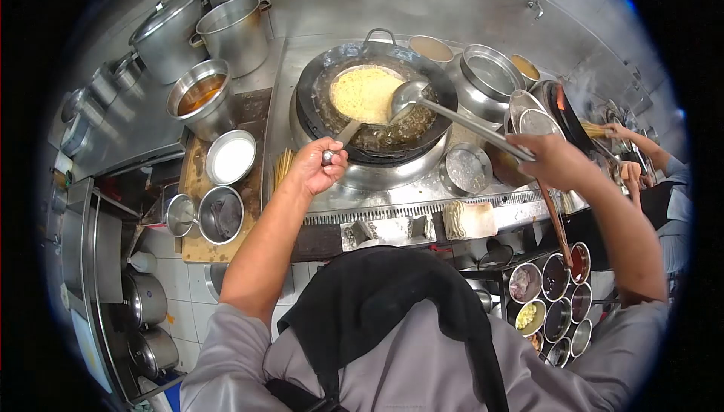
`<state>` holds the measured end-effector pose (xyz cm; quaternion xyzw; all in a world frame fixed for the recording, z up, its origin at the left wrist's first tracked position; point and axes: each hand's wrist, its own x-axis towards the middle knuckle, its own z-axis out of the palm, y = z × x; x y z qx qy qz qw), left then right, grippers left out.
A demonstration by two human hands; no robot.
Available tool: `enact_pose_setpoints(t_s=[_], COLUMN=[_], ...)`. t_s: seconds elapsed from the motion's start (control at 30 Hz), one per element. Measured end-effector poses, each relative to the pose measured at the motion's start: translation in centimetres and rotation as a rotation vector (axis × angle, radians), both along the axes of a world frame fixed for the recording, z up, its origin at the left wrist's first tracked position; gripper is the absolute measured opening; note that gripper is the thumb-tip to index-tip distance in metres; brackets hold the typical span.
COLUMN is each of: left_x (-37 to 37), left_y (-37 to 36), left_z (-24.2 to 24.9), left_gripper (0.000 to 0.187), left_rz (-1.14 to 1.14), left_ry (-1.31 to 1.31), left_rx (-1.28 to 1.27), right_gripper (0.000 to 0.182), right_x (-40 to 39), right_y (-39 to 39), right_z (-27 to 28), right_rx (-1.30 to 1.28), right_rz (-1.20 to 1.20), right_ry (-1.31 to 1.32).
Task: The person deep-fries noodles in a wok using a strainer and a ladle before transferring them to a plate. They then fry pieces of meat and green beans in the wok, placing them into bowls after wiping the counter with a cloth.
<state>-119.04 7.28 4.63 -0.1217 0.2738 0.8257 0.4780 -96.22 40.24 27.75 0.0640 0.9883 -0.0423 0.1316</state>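
Head view shows the left hand closed around a short metal handle that reaches up into the wok. To its right, the right hand is closed around the long handle of a ladle, whose bowl lies over the wok, just beside a yellow noodle cake frying in oil. Left of the left hand stand a white bowl and a pot of orange sauce. Beyond the right hand, another person's hand holds chopsticks.

wok: 1 | ladle: 1 | stockpots: 2
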Motion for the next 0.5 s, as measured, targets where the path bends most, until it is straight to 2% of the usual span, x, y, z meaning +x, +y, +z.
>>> enact_pose_setpoints(t_s=[0.07,0.1,0.17,0.3,0.37,0.5], left_x=[0.2,1.1,1.1,0.6,1.8,2.2], left_y=[0.2,0.5,0.7,0.9,1.6,2.2], left_z=[0.1,0.4,0.6,0.0,0.2,0.2], left_gripper=[0.012,0.012,0.011,0.01,0.012,0.013], left_rz=[-0.01,-0.007,-0.002,0.019,0.065,0.094], left_ry=[0.019,0.089,0.157,0.049,0.034,0.025], left_rx=[0.012,-0.037,-0.088,-0.008,-0.002,-0.017], right_gripper=[0.055,0.056,0.056,0.052,0.052,0.048], right_x=[-0.3,-0.1,0.5,0.8,-0.7,-4.7], right_y=[-0.9,-0.3,-0.3,-1.7,-5.6,-8.5], right_z=[-2.5,-4.1,-5.8,-13.1,-13.8,-18.7], right_rx=[-0.12,-0.228,-0.522,-1.131,-1.138,-1.332], right_rz=[-0.155,-0.151,-0.348,-0.494,-0.588,-0.548], right_ry=[0.042,0.095,0.071,0.309,0.375,0.497])
